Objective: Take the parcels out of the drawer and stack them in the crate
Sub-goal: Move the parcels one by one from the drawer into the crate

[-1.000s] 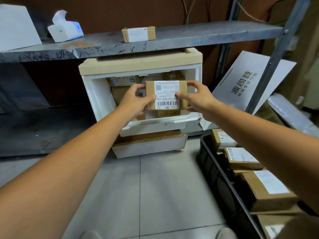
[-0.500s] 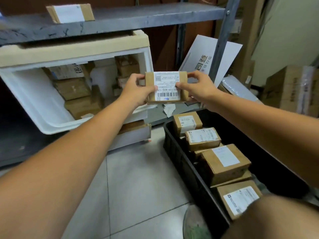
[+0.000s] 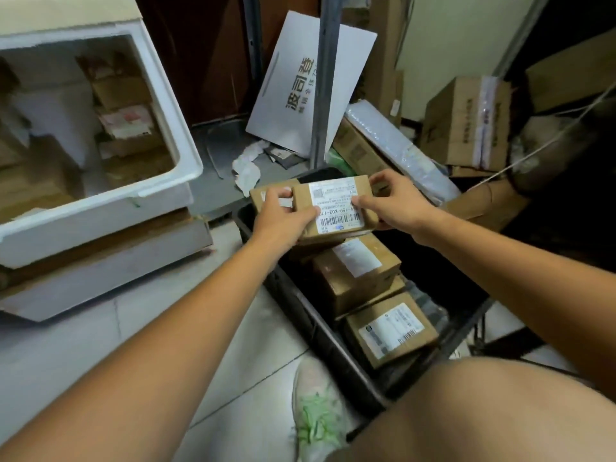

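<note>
Fingers (image 3: 362,204) of the left hand (image 3: 283,216) and right hand (image 3: 398,203) grip the labelled parcel (image 3: 336,208) by its ends, above stacked parcels (image 3: 356,275) in the black crate (image 3: 316,328), right of the white drawer (image 3: 173,105).

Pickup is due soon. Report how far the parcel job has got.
Done: at least three parcels lie in the black crate. In hand: the left hand and right hand grip a labelled parcel above the crate's far end, not yet set down. Left: several cardboard boxes sit in the white drawer.
</note>
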